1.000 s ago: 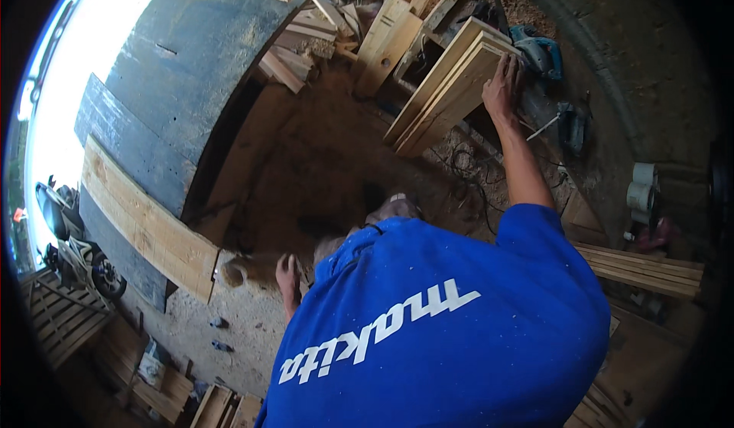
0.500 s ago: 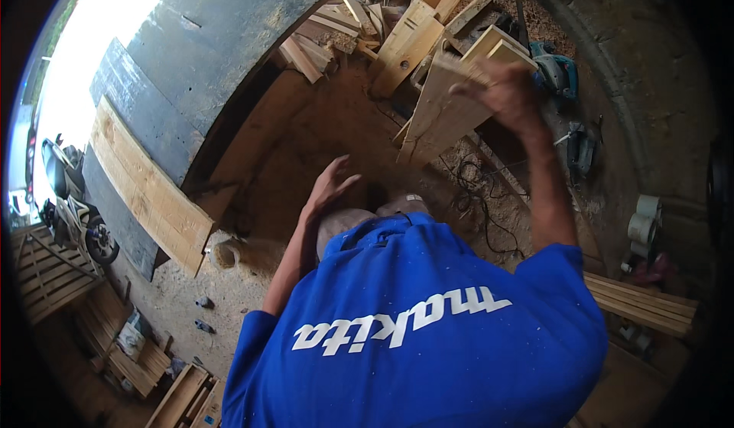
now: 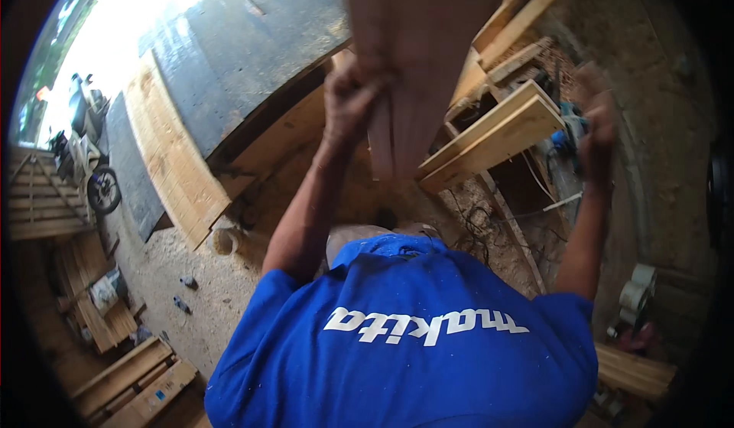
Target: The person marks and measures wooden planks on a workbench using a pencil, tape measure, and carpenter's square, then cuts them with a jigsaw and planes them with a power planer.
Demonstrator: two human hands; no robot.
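Note:
My left hand is closed on the edge of a wooden board, raised in front of me. The board looks dark and blurred, and its upper end runs out of the picture. Off to the right, apart from the board, my right hand is smeared by motion, so its finger pose is unclear. Close by that hand is a blue power tool, partly hidden. Two pale boards lie together on edge between the raised board and the right hand.
A dark sheet-topped table stands at the far left with a long pale plank along its near side. Offcuts are heaped at the back. A cable tangles on the sawdust-covered floor. A motorcycle stands at the left.
My left hand, open and low before, has moved up and now grips a board that is raised. My right hand has moved right, away from the board stack.

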